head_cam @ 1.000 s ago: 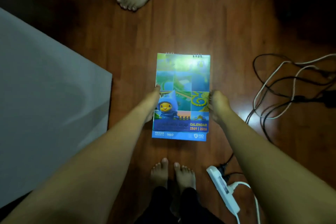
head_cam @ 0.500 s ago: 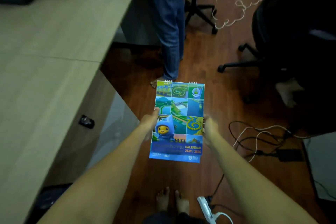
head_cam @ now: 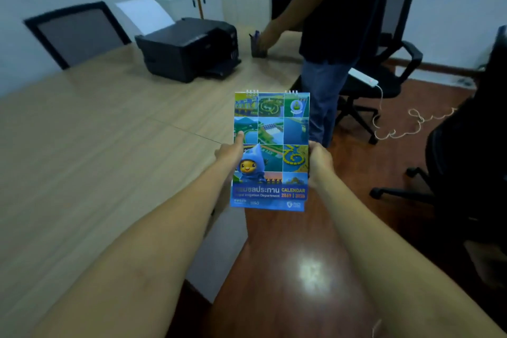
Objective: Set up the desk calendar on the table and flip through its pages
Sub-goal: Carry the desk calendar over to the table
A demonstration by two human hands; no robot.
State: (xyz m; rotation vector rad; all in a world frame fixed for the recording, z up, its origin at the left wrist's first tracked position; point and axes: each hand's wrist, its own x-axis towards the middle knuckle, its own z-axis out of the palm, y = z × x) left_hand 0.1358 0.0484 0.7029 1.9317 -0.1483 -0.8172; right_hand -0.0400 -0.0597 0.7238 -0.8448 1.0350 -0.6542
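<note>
Both hands — left hand (head_cam: 230, 155), right hand (head_cam: 319, 158) — grip desk calendar (head_cam: 271, 145) midair

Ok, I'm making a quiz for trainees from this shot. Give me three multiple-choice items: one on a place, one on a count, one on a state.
1. Where is the printer?
A. on the table
B. on the floor
C. on a chair

2. How many hands hold the calendar?
A. none
B. one
C. two

3. The calendar is:
A. standing open on the table
B. closed, held in the air
C. lying on the floor

Answers:
1 A: it rests on the far part of the table.
2 C: the left hand and right hand grip its two side edges.
3 B: the cover faces up, with nothing under it.
</note>
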